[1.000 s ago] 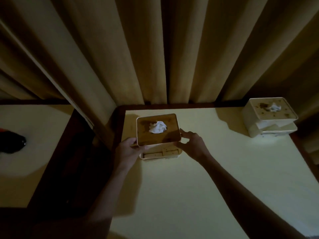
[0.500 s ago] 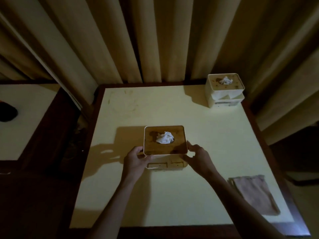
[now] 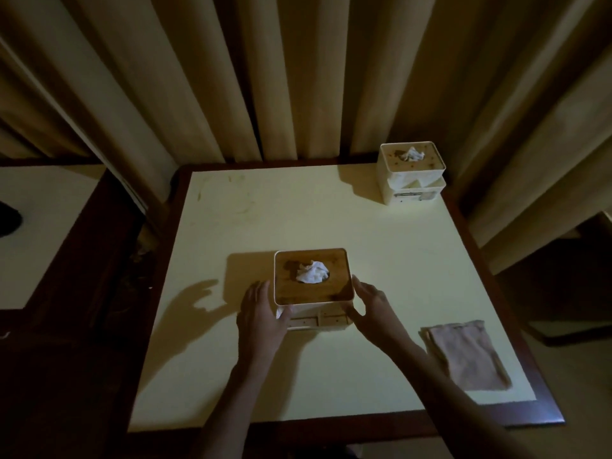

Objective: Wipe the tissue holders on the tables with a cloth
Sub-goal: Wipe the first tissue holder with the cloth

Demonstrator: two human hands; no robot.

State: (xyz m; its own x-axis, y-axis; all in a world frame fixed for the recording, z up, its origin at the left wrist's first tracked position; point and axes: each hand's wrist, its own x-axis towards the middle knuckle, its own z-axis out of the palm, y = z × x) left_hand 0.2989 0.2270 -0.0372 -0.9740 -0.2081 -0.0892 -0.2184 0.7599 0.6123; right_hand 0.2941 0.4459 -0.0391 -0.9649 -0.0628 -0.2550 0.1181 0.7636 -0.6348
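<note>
side table (image 3: 49, 226): far left of the main table, separate top, dark shape at its left edge, too dim to identify.
curtain (image 3: 265, 77): hangs in folds behind both tables.
main table (image 3: 298, 376): pale top, dark wood border. Landmark for everything below.
my left hand (image 3: 261, 321): on the table at the near tissue holder's left side. Fingers straight and relaxed, lying along the left wall near its front-left corner. Touching or just beside it, can't tell which. Not curled round anything.
near tissue holder (image 3: 313, 276): roughly mid-table, slightly left of centre, upright on the top. Pale body, brown wood lid, small drawer-like base at the front. Sits between my two hands.
tissue (image 3: 311, 271): white, bunched, poking out of the lid opening.
my right hand (image 3: 369, 306): at the holder's right side near its front-right corner. Fingers spread and loosely bent, thumb toward the base. Looks just off the wall, contact unclear. No clamp on the box, nothing held.
grip state: both hands apart, bracketing the holder left and right, neither closed on it.
far tissue holder (image 3: 412, 173): back-right corner of the table, against the curtain. Same type, paler spotted lid, white tissue sticking out. Well apart from both hands.
cloth (image 3: 467, 354): pinkish, folded flat, near the table's front-right edge, right of my right forearm. Not touched by either hand.
</note>
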